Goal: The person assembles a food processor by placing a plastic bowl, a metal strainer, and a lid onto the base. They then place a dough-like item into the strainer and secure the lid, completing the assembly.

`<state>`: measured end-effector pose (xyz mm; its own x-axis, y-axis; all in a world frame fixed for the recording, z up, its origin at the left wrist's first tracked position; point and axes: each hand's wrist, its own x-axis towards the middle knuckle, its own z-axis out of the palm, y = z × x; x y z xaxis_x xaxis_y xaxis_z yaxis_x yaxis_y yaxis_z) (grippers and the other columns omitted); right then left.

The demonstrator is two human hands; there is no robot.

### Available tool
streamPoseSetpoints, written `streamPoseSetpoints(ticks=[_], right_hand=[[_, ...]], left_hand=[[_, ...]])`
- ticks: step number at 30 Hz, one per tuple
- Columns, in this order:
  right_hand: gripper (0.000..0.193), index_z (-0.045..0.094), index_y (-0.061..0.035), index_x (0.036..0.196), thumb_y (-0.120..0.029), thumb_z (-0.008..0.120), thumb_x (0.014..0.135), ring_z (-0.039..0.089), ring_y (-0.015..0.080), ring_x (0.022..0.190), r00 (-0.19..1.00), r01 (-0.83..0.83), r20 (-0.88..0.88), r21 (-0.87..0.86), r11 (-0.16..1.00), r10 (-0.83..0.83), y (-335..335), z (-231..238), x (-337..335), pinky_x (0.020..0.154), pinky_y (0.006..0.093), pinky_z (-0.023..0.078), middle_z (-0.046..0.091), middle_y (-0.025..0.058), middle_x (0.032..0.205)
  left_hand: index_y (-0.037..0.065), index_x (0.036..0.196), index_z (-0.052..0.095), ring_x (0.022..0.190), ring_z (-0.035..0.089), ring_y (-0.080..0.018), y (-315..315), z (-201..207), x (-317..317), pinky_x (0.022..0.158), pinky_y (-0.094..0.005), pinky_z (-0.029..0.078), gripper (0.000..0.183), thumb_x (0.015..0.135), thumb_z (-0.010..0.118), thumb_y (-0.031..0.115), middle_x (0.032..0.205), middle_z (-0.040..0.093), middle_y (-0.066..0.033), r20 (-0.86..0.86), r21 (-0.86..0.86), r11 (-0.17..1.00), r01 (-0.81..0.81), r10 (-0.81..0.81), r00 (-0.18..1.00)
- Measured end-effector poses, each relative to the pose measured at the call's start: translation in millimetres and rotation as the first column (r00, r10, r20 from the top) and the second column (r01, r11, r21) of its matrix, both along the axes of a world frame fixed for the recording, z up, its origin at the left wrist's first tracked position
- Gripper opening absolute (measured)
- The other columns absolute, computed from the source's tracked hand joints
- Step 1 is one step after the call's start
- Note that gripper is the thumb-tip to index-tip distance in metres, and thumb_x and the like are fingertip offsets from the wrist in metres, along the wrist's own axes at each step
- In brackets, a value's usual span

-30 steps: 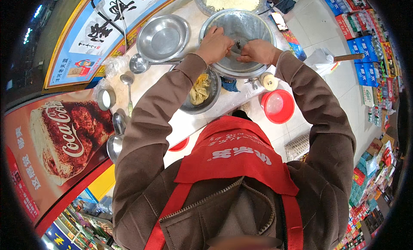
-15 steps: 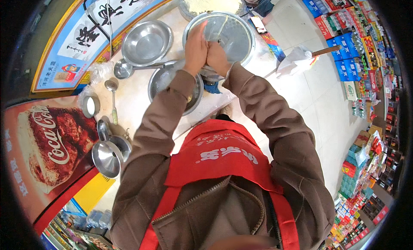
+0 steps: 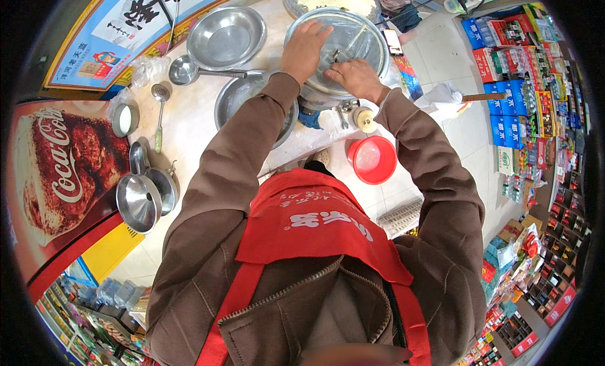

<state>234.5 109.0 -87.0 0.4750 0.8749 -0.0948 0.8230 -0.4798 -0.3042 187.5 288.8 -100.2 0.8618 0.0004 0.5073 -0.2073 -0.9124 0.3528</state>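
Observation:
Both hands reach over a large round metal drum (image 3: 378,44), whose wide mouth shows a grey inside, a pale bar and a small metal fitting (image 3: 337,53) at the centre. My left hand (image 3: 305,51) lies at the drum's left side, fingers extended and holding nothing. Over the near side is my right hand (image 3: 358,77), its loosely bent fingers reaching toward the fitting; contact is unclear. Below the drum's front sits a metal fixture with a round cream cap (image 3: 363,119). A metal basin (image 3: 225,107) stands left of the drum, partly hidden by my left arm.
A wide bowl of pale yellow crumbly food (image 3: 337,0) stands behind. On the left are a steel basin (image 3: 227,38), a ladle (image 3: 184,70), a skimmer (image 3: 160,107) and a funnel (image 3: 138,203). A red basin (image 3: 372,160) sits below the table edge; a phone (image 3: 393,42) lies right.
My hands, pressed together over the drum before, have come apart, the left staying on the left side and the right moving right. The view has shifted, and the red basin now shows.

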Motion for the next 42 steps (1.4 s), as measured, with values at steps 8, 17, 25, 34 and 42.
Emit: streamPoseSetpoints(ticks=[8, 17, 25, 34, 42], right_hand=[[0.050, 0.069, -0.0030, 0.081, -0.048, 0.050, 0.094, 0.060, 0.0417, 0.076, 0.954, 0.019, -0.301, 0.093, 0.996, 0.010, -6.1, 3.0, 33.8, 0.072, 0.0478, 0.047, 0.063, 0.0224, 0.077], [0.059, 0.066, 0.0018, 0.076, -0.054, 0.056, 0.090, 0.058, 0.0425, 0.071, 0.956, -0.047, -0.287, 0.025, 0.999, 0.052, -6.9, 7.1, 52.7, 0.067, 0.0476, 0.044, 0.059, 0.0247, 0.072], [0.058, 0.063, 0.0026, 0.071, -0.052, 0.056, 0.090, 0.056, 0.0430, 0.071, 0.968, -0.122, -0.214, 0.052, 0.991, 0.131, -10.5, 5.8, 63.6, 0.066, 0.0485, 0.043, 0.057, 0.0245, 0.070], [0.040, 0.062, 0.0016, 0.076, -0.035, 0.056, 0.091, 0.056, 0.0426, 0.076, 0.964, -0.163, -0.182, 0.168, 0.972, 0.193, -10.6, 6.0, 62.4, 0.070, 0.0481, 0.044, 0.058, 0.0240, 0.077], [0.028, 0.061, 0.0004, 0.074, -0.025, 0.058, 0.087, 0.057, 0.0401, 0.076, 0.974, -0.095, -0.179, 0.222, 0.970, 0.136, -13.3, 10.1, 57.7, 0.072, 0.0457, 0.045, 0.059, 0.0215, 0.076]], left_hand=[[0.015, 0.125, 0.062, 0.125, 0.047, -0.0313, -2.7, 10.2, -5.2, 0.105, -0.0409, 0.038, 0.045, 0.081, 0.061, 0.005, 0.125, 0.060, -0.0111, -0.343, -0.167, 0.978, 0.126, -0.178, 0.922], [0.014, 0.105, 0.070, 0.126, 0.043, -0.0295, 35.3, 30.2, -13.1, 0.110, -0.0453, 0.024, 0.026, 0.087, 0.065, 0.032, 0.110, 0.065, -0.0067, -0.317, 0.192, 0.926, 0.325, -0.255, 0.913], [0.011, 0.078, 0.065, 0.090, 0.061, -0.0265, 13.7, 31.3, 11.1, 0.084, -0.0415, 0.040, 0.016, 0.082, 0.070, 0.026, 0.077, 0.066, -0.0046, -0.373, 0.008, 0.955, 0.296, -0.271, 0.887], [0.008, 0.078, 0.059, 0.081, 0.060, -0.0350, 6.6, 18.8, 12.0, 0.071, -0.0464, 0.044, 0.017, 0.082, 0.068, 0.022, 0.077, 0.064, -0.0114, -0.247, -0.068, 0.967, 0.245, -0.254, 0.935], [0.007, 0.078, 0.061, 0.081, 0.062, -0.0351, -0.4, 11.9, 17.8, 0.073, -0.0471, 0.047, 0.012, 0.081, 0.067, 0.016, 0.079, 0.065, -0.0126, -0.341, -0.020, 0.965, 0.262, -0.253, 0.905]])
